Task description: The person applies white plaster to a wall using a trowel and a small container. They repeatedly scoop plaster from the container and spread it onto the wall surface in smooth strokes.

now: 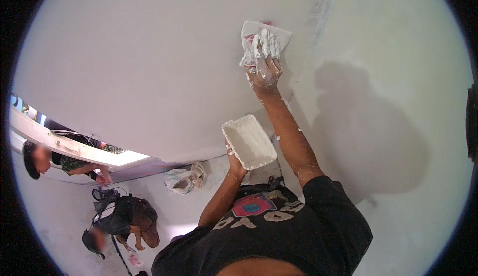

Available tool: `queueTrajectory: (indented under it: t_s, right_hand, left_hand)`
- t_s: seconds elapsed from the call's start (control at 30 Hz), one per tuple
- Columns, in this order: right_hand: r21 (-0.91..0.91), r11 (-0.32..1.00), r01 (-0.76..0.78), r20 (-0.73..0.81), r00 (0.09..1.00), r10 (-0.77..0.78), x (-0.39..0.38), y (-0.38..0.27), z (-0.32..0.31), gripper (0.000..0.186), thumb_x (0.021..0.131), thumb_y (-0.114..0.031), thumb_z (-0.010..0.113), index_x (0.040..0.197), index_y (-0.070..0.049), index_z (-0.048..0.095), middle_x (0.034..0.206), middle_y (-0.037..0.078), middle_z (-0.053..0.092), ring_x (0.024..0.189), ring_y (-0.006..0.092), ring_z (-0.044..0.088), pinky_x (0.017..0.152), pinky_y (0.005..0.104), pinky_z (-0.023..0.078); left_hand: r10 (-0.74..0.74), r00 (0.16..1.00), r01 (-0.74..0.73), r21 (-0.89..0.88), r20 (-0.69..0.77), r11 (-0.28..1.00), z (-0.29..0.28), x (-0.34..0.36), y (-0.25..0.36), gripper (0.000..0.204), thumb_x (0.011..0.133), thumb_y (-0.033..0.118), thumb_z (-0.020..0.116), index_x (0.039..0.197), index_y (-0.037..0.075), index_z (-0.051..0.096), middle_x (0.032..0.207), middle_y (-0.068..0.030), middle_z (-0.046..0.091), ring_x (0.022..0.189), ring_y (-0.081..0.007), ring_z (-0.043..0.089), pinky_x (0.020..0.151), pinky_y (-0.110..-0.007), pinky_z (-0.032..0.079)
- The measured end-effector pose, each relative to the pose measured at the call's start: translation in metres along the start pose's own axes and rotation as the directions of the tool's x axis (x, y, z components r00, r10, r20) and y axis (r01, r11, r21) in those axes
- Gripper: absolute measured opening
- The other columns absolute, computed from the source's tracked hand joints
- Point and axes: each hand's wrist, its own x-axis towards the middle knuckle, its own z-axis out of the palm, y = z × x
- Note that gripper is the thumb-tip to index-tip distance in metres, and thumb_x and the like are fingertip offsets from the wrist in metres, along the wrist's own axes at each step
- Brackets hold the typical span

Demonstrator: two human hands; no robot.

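Note:
My right hand point(267, 62), its fingers caked with white paste, is stretched up and presses a flat putty spreader point(251, 29) against the pale wall point(164, 47). The spreader is a thin, roughly four-sided plate smeared white, with some red showing. Lower down, my left hand point(236, 162) grips a white rectangular tub point(251, 146) from its left side and below. Dried or wet paste coats the tub's rim and inner walls. Part of the left hand is hidden behind the tub.
A bright opening with a pale frame point(69, 146) lies at the left, one person point(74, 164) beside it. Another person point(124, 221) bends at the lower left. A plastic bag point(185, 178) rests on the floor near the wall's foot. An adjoining wall point(388, 42) stands right, bearing a shadow.

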Motion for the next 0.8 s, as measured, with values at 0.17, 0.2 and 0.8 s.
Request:
queueTrajectory:
  t_s: [0.17, 0.2, 0.8]
  right_hand:
    - [0.092, 0.995, 0.045, 0.153, 0.987, -0.059, -0.07, 0.008, -0.016, 0.039, 0.063, -0.012, 0.06, 0.101, 0.0, 0.055, 0.093, 0.018, 0.057, 0.084, 0.0342, 0.056, 0.073, 0.042, 0.045]
    - [0.104, 0.995, 0.012, 0.216, 0.976, -0.034, -0.083, 0.004, -0.024, 0.038, 0.064, -0.012, 0.06, 0.1, -0.001, 0.056, 0.093, 0.018, 0.057, 0.084, 0.0336, 0.056, 0.073, 0.0416, 0.045]
    - [-0.166, 0.904, 0.395, 0.136, 0.917, -0.376, 0.0, 0.085, -0.008, 0.036, 0.068, -0.01, 0.061, 0.103, -0.009, 0.05, 0.104, 0.01, 0.052, 0.099, 0.0279, 0.048, 0.08, 0.0441, 0.04]
  left_hand:
    - [-0.042, 0.999, 0.042, 0.019, 0.012, 0.999, 0.002, 0.011, 0.001, 0.053, 0.083, 0.051, 0.036, 0.119, 0.013, 0.041, 0.113, -0.0063, 0.049, 0.102, -0.0248, 0.048, 0.088, -0.041, 0.039]
    - [-0.06, 0.998, 0.06, 0.004, 0.034, 0.998, 0.003, 0.014, 0.0, 0.053, 0.082, 0.051, 0.036, 0.119, 0.013, 0.041, 0.113, -0.0064, 0.049, 0.101, -0.0249, 0.048, 0.088, -0.042, 0.039]
    - [-0.141, 0.978, 0.144, -0.007, 0.152, 0.99, 0.023, 0.015, 0.004, 0.059, 0.081, 0.057, 0.033, 0.122, 0.014, 0.038, 0.117, -0.008, 0.047, 0.102, -0.0268, 0.048, 0.087, -0.044, 0.04]
